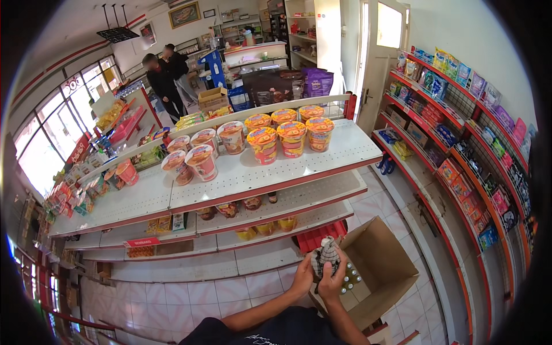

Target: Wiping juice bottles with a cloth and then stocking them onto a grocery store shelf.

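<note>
Both hands grip a bunched grey-and-white checked cloth (328, 253), held up over an open cardboard box (384, 270). My left hand (303, 275) closes on the cloth's left side. My right hand (333, 280) wraps its right side, thumb pressed on the front. Whether something is inside the cloth cannot be made out. Several small bottles with pale caps (349, 278) stand in the box, just right of my right hand and partly hidden by it. Behind the cloth, beside the lowest shelf, lies a red plastic crate (310, 237).
A white tiered shelf (339, 144) spans the front, with several noodle cups (291, 138) on top. Packet-filled shelves (454, 138) curve along the right wall. Two people (167, 80) stand at the far left. A door (382, 52) is at the back.
</note>
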### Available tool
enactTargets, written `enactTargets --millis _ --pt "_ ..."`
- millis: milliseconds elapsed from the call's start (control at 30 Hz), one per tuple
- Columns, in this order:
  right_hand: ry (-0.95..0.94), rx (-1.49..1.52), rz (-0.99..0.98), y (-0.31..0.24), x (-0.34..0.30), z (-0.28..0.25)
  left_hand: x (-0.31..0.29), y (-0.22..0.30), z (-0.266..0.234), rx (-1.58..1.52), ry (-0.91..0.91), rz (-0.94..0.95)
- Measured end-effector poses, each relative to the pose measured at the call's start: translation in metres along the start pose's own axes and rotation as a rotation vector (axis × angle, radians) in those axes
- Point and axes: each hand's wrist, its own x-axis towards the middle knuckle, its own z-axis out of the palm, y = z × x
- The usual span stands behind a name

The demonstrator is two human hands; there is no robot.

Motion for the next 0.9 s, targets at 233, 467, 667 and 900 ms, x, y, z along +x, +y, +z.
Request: enactTargets --millis 233,467,667,900 --pt "-0.054 -0.245 -0.299 0.015 -0.029 -0.005 0.001 0.027 0.001 0.084 -0.004 0.07" --pt "-0.063 -0.06 -0.167 0.023 -0.015 -0.013 -0.016 0.02 0.007 0.151 -0.033 0.081" --pt "-0.059 0.018 -0.111 0.021 -0.026 0.0 -0.007 0.027 0.006 0.044 -0.031 0.159" --pt "-0.171 -0.245 -0.3 0.015 -0.032 -0.001 -0.006 0.035 -0.006 0.05 0.0 0.126"
